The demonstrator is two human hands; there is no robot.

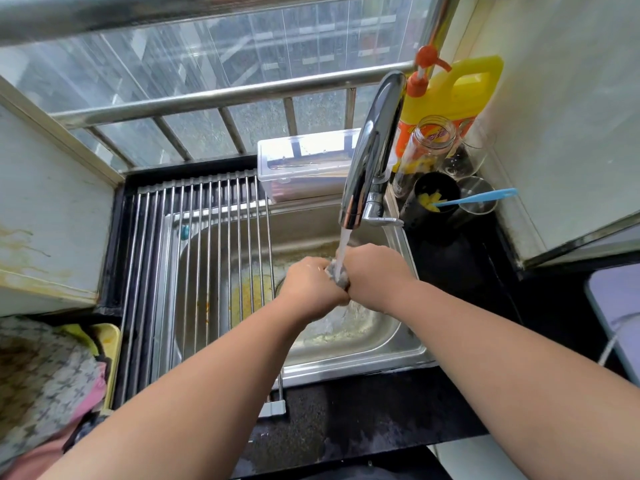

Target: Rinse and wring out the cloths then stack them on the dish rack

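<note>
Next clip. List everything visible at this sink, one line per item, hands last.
cloth: one, grey, bunched under the running water
faucet: one, chrome, behind the sink, running
sink: one, steel, yellow stains inside
dish rack: one, steel rods, across the sink's left side
plastic box: one, clear, behind the sink
detergent bottle: one, yellow with orange pump, back right corner
jar: one, clear glass, in front of the bottle
cup: one, black, right of the faucet
utensil: one, blue, lying across the cup
glasses: two, clear, beside the cup
fabric pile: one, grey patterned and pink, lower left
left hand: grip closed on the cloth
right hand: grip closed on the cloth
</note>
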